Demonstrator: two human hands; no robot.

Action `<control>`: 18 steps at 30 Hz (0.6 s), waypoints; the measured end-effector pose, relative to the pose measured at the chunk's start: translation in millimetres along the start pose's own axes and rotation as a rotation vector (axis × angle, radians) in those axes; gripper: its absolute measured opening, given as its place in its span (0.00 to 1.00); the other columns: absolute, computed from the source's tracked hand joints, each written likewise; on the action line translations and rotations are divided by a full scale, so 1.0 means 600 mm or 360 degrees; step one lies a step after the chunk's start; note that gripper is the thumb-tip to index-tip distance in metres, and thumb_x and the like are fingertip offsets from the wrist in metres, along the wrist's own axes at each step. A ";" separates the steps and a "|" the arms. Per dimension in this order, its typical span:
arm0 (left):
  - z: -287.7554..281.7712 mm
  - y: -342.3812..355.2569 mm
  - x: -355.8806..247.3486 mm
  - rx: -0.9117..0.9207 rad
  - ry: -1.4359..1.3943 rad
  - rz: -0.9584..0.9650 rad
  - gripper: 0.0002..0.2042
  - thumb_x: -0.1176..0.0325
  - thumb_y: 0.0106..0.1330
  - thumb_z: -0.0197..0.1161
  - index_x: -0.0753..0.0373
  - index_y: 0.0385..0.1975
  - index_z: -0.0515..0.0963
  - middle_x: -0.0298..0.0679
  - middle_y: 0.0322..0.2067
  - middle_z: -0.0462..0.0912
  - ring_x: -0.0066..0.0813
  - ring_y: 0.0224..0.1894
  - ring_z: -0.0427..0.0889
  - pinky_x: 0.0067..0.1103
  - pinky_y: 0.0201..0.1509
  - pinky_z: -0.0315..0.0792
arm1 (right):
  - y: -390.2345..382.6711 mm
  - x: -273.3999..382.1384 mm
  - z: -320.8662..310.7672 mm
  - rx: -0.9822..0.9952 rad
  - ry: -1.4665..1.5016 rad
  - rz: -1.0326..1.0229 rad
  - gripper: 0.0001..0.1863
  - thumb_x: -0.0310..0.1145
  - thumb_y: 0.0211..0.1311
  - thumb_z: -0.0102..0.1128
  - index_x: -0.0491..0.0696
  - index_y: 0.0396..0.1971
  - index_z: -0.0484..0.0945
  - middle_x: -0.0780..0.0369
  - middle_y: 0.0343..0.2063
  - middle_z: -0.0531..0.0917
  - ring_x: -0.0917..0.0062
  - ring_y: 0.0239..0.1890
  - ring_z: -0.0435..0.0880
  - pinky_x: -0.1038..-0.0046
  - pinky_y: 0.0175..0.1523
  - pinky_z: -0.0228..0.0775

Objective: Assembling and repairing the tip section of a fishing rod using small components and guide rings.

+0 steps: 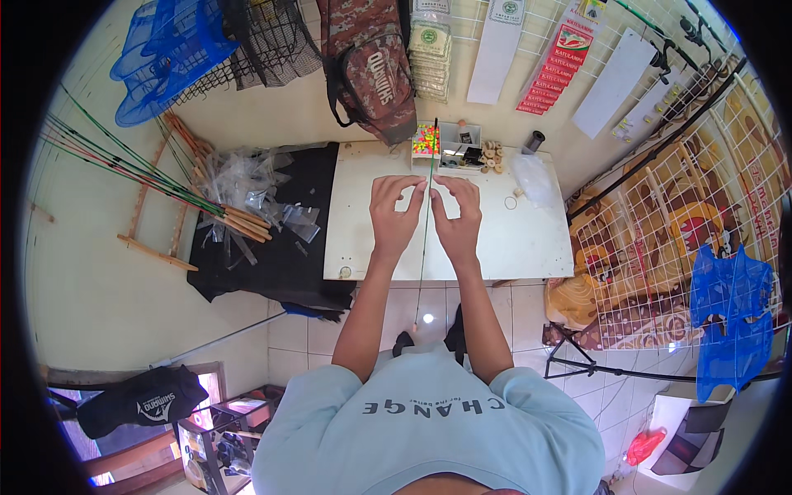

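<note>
A thin green rod (426,235) runs lengthwise between my hands, from the table's far side down toward the floor, with a pale tip at its near end. My left hand (396,213) has thumb and forefinger brought together at the rod's left side. Mirroring it, my right hand (459,213) pinches at the rod's right side, its fingertips close to the left ones. Both hands are above the white table (363,239). Just beyond them stands a small box of brightly coloured beads or floats (423,142), beside a grey divided tray (455,149).
Cork-coloured rings (492,157), a black cylinder (535,141) and a clear plastic bag (535,180) lie at the back right. Left, wooden-handled rods (243,221) and plastic wrappers (247,183) rest on black cloth (318,186). A camouflage bag (371,74) hangs behind; a wire grid (660,223) stands right.
</note>
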State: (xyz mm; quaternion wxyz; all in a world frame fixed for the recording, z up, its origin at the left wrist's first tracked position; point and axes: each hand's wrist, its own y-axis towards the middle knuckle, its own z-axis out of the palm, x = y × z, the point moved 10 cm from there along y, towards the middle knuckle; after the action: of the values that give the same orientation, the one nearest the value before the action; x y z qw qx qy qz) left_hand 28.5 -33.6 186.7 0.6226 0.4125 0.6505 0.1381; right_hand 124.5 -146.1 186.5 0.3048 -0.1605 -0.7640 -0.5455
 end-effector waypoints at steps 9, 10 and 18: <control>0.003 0.025 -0.013 -0.0016 -0.0012 0.0082 0.06 0.73 0.55 0.68 0.58 0.32 0.81 0.31 0.32 0.81 0.28 0.37 0.74 0.21 0.32 0.69 | 0.017 -0.011 0.008 0.0015 0.0104 0.0066 0.13 0.23 0.51 0.65 0.47 0.39 0.79 0.63 0.37 0.82 0.66 0.45 0.75 0.66 0.51 0.68; 0.003 0.028 -0.014 -0.0033 -0.0023 0.0096 0.07 0.73 0.55 0.68 0.57 0.32 0.81 0.31 0.32 0.81 0.29 0.37 0.74 0.22 0.32 0.69 | 0.021 -0.009 0.007 -0.0003 0.0112 0.0055 0.13 0.23 0.51 0.65 0.47 0.38 0.79 0.63 0.36 0.83 0.67 0.45 0.75 0.67 0.50 0.68; 0.006 0.050 -0.031 -0.0054 -0.0052 0.0152 0.08 0.74 0.54 0.69 0.57 0.33 0.82 0.31 0.32 0.81 0.29 0.37 0.74 0.22 0.31 0.69 | 0.044 -0.004 0.000 -0.0043 0.0153 0.0026 0.10 0.23 0.52 0.65 0.47 0.36 0.81 0.64 0.33 0.83 0.71 0.38 0.77 0.70 0.42 0.70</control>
State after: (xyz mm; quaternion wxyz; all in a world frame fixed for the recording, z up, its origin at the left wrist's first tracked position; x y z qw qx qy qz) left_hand 40.6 -29.1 219.6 0.6326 0.4347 0.6175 0.1719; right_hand 141.6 -136.4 204.3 0.3435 -0.1444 -0.7396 -0.5605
